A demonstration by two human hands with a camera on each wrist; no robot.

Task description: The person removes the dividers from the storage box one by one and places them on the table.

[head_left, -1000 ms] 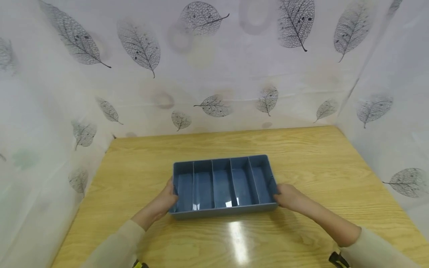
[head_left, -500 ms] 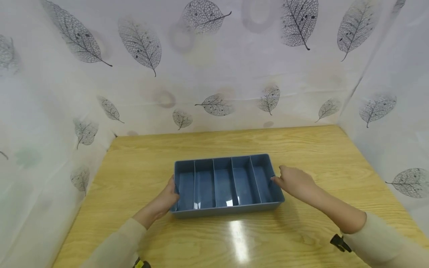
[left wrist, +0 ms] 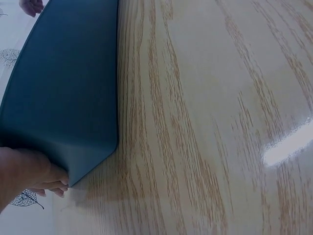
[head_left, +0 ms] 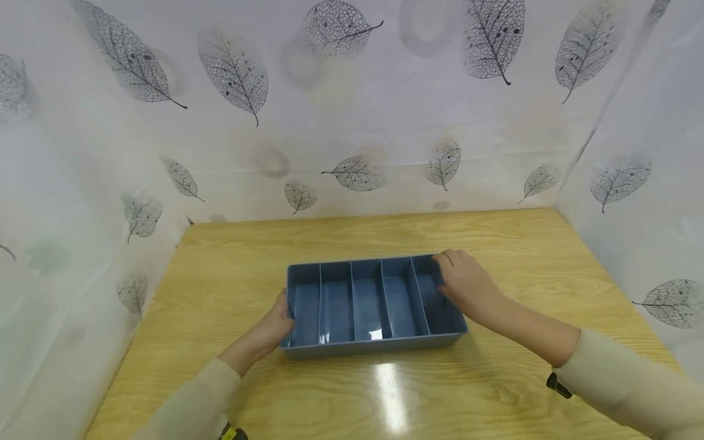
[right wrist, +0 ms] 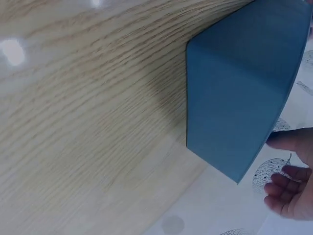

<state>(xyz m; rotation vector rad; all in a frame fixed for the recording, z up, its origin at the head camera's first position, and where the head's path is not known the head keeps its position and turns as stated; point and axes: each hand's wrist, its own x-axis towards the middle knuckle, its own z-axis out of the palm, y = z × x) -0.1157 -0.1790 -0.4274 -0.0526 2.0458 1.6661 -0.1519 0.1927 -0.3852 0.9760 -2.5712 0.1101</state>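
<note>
A blue-grey plastic box [head_left: 367, 305] with thin dividers and several compartments rests on the wooden table. My left hand [head_left: 271, 329] grips its left end, thumb over the rim and fingers on the outside. The left wrist view shows that hand [left wrist: 29, 171] at the box's [left wrist: 63, 83] end wall. My right hand [head_left: 466, 282] is at the far right corner, fingertips reaching over the rim into the rightmost compartment. From the right wrist view, the hand [right wrist: 296, 171] has one digit at the rim and the other fingers loosely bent, apart from the box [right wrist: 234, 98].
The wooden table [head_left: 247, 244] extends around the box, with a bright reflection near its front. A pale cloth with leaf prints [head_left: 374, 91] hangs behind it and at both sides. Black wrist gear [head_left: 558, 385] sits under the right sleeve.
My right hand has let go of the near right end of the box and moved along that side to the far right corner. The left hand and the box stay nearly where they were.
</note>
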